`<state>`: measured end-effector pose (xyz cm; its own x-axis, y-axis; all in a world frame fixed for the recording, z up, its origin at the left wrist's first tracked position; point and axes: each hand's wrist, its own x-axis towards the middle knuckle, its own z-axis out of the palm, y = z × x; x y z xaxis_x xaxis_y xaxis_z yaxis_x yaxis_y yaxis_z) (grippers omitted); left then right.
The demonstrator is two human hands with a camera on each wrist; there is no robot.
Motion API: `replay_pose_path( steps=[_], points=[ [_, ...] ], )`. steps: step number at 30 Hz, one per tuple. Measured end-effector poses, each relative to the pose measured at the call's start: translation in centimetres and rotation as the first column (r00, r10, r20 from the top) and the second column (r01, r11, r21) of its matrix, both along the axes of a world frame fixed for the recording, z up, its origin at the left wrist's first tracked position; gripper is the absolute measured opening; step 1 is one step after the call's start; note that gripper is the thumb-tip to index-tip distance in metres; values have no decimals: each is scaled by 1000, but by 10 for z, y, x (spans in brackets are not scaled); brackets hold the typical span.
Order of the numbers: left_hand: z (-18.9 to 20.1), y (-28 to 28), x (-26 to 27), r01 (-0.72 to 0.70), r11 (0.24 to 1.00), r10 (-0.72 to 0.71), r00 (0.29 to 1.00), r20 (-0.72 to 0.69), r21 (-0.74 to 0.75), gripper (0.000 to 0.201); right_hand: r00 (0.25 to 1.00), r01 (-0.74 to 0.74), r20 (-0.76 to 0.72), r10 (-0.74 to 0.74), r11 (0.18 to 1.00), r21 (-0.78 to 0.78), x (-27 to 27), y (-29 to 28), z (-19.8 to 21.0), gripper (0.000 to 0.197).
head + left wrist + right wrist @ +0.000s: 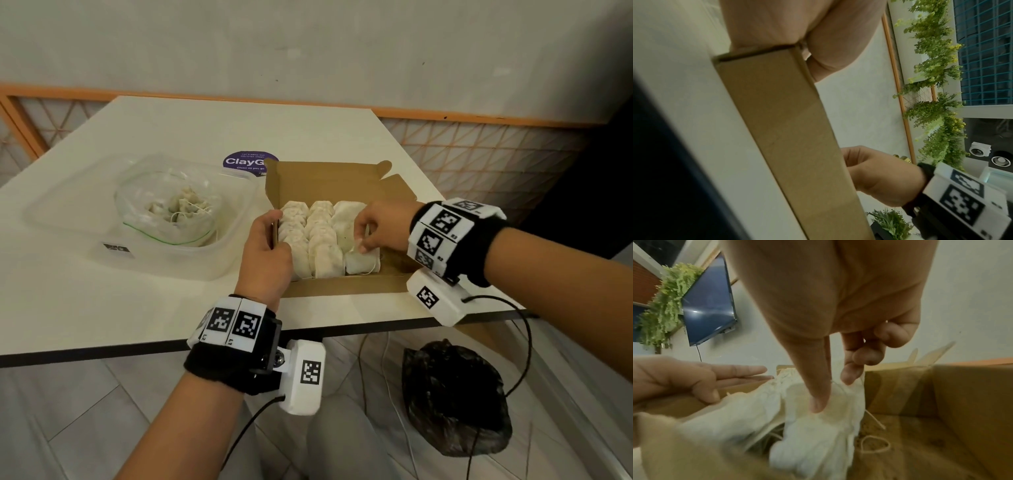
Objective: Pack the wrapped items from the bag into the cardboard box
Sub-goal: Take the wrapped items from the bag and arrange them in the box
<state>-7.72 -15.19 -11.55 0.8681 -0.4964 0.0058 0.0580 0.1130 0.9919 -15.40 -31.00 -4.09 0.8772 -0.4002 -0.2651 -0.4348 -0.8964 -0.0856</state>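
An open cardboard box (342, 284) sits mid-table with three rows of white wrapped items (322, 236) inside. My left hand (270, 240) grips the box's left wall (789, 129), thumb inside and fingers along the outside. My right hand (360, 242) is over the right row and pinches a wrapped item (838, 418) between thumb and index finger (846, 379); its other fingers are curled. A clear zip bag (168, 209) holding more wrapped items lies in a clear plastic container (68, 219) to the left.
A purple round sticker (246, 164) lies behind the box. The right part of the box floor (941, 443) is bare, with a loose string loop (875, 444) on it. The table's front edge (137, 349) is near my wrists. A black plastic bag (452, 397) sits on the floor.
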Motion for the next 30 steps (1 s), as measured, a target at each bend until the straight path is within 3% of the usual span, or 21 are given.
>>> replay_pose_path(
  steps=[4,11,16,20,22,27,30],
  points=[
    [1,0,0,14,1000,-14,1000,9,-14,46,999,-30,26,30,1000,0,3,-4,18,11],
    [-1,0,1,26,999,-27,999,-20,-39,48,988,-90,-133,83,995,-45,22,-2,25,12],
    [-1,0,1,37,998,-37,999,-4,-48,48,996,-34,-89,26,996,-86,41,-11,11,24],
    [-2,1,2,44,998,-43,999,15,-35,48,998,-7,68,12,997,-79,29,-14,23,13],
    [-2,1,2,48,998,-47,999,14,-39,47,990,-70,117,79,994,-82,14,-15,32,5],
    [-3,1,3,47,998,-47,999,10,-40,47,953,-276,-132,274,961,8,-30,-7,21,32],
    [-3,0,3,47,998,-47,999,-4,-33,48,944,-315,-87,318,948,50,-42,-8,3,34]
  ],
)
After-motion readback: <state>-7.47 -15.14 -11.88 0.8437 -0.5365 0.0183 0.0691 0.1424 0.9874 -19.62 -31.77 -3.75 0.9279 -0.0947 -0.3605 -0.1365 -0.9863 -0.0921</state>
